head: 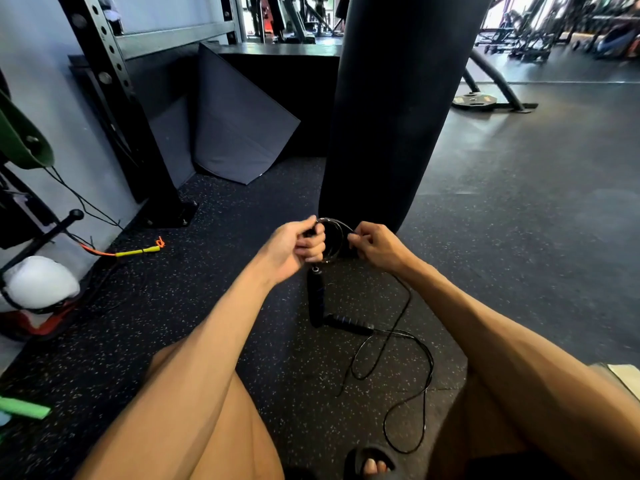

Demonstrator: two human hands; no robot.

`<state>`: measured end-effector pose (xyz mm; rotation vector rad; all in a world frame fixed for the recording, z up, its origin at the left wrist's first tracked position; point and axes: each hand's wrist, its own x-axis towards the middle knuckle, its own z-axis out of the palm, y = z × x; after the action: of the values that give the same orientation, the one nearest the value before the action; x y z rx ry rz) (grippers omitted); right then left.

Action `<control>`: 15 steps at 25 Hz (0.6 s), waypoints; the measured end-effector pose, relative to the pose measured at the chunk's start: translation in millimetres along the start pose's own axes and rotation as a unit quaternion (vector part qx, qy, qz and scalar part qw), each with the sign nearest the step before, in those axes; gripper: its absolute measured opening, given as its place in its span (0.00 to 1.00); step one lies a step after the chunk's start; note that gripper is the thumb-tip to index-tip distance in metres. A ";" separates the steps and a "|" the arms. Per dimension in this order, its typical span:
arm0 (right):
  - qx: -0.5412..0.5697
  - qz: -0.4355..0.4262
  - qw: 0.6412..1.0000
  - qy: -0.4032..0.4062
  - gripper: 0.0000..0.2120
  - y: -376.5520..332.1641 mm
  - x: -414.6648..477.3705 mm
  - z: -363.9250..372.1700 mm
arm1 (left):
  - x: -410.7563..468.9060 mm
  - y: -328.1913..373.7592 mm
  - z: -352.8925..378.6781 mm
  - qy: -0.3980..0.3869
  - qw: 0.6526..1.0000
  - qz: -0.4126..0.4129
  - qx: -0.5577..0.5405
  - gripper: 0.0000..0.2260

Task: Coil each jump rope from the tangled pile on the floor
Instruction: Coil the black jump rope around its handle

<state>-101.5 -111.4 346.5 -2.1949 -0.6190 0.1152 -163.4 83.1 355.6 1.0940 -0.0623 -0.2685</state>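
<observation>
A black jump rope [408, 344] trails in loose loops over the speckled floor between my knees. Part of it is wound into a small coil [334, 237] held up in front of me. My left hand [294, 247] grips the coil's left side, fingers curled round the strands. My right hand [375, 245] pinches the cord at the coil's right side. One black handle [316, 292] hangs just below my left hand. A second handle [349, 325] lies on the floor beside it. Another rope with a yellow handle and orange cord [138, 252] lies by the wall at the left.
A black punching bag [398, 109] hangs directly behind the coil. A black rack upright [121, 98] and a leaning grey mat [239, 123] stand at the left. A white-and-red object [38, 292] sits by the wall. My sandalled foot [370, 462] is at the bottom.
</observation>
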 end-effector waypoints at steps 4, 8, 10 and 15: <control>0.026 0.096 0.988 -0.120 0.04 1.4 -15.2 6.4 | -1.5 9.8 -8.0 0.088 0.978 0.081 -0.172 0.15; 0.073 0.116 0.976 -0.171 0.04 -11.8 -24.4 15.2 | 2.5 9.7 -14.7 0.199 0.948 0.155 -0.194 0.16; 0.074 0.104 0.974 -0.187 0.03 -13.3 -23.5 19.3 | 4.5 8.6 -18.7 0.242 0.937 0.182 -0.176 0.15; 0.003 -0.024 0.979 -0.203 0.03 -18.6 -18.7 21.7 | 6.8 -2.6 -18.8 0.284 0.925 0.246 0.049 0.11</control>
<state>-131.4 -94.9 344.0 -2.1616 -0.8920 0.5484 -153.9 96.6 344.1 1.1811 0.1690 0.5137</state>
